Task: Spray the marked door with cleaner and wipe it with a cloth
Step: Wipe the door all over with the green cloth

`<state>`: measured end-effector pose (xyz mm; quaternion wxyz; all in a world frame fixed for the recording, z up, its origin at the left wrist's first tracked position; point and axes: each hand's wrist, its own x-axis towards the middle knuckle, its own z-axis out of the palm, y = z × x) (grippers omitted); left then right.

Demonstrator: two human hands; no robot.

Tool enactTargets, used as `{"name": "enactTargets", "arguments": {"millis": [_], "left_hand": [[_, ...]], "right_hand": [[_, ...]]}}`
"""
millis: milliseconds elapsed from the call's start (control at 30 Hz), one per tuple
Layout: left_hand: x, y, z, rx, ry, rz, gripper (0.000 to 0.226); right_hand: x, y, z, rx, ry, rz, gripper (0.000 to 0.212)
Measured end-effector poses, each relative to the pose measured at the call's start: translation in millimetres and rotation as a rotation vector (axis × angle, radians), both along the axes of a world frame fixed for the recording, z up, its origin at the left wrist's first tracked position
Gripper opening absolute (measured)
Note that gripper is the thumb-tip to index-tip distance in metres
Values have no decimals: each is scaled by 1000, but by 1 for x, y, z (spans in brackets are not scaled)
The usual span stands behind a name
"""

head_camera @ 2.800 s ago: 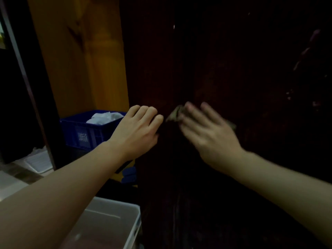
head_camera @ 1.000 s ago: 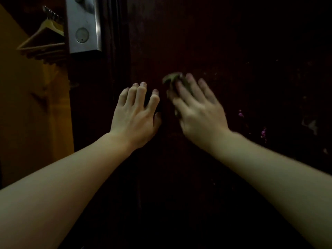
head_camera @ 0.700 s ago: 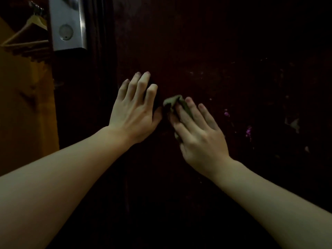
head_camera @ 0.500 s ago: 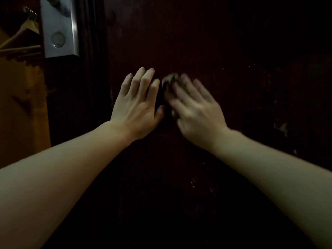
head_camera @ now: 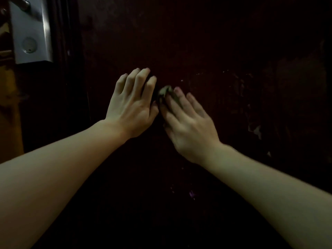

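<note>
A big dark door (head_camera: 206,42) fills the view, with pale marks on its right side. A silver lock plate (head_camera: 31,33) sits at the top left. The left hand (head_camera: 132,103) lies flat on the door, fingers straight. Just beside it, the right hand (head_camera: 188,123) presses a small cloth (head_camera: 164,90) against the door with straight fingers.

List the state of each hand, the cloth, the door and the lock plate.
left hand: flat on the door, fingers straight
right hand: fingers straight, pressing the cloth
cloth: bunched, against the door
door: dark, speckled with marks
lock plate: mounted, handle partly visible
</note>
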<state>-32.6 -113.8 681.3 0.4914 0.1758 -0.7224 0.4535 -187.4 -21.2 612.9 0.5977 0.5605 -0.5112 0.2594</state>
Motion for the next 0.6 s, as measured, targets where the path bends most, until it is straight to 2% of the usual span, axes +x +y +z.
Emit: {"name": "enactTargets", "arguments": {"millis": [100, 167, 267, 333, 400, 600], "left_hand": [[-11, 7, 10, -12, 25, -16, 60], [-21, 11, 12, -32, 19, -35, 59], [-31, 14, 11, -45, 9, -44, 59], [-35, 16, 10, -33, 12, -38, 60], [-38, 17, 12, -35, 5, -33, 60], [-54, 27, 24, -96, 5, -34, 53]], "right_hand": [[-6, 3, 54, -50, -78, -21, 53], [-7, 3, 61, -85, -134, -12, 54], [-12, 5, 19, -117, -175, 20, 51], [-20, 11, -13, -92, -148, 37, 49], [-31, 17, -18, -68, -91, 27, 47], [-43, 29, 57, -100, -195, 19, 54]]}}
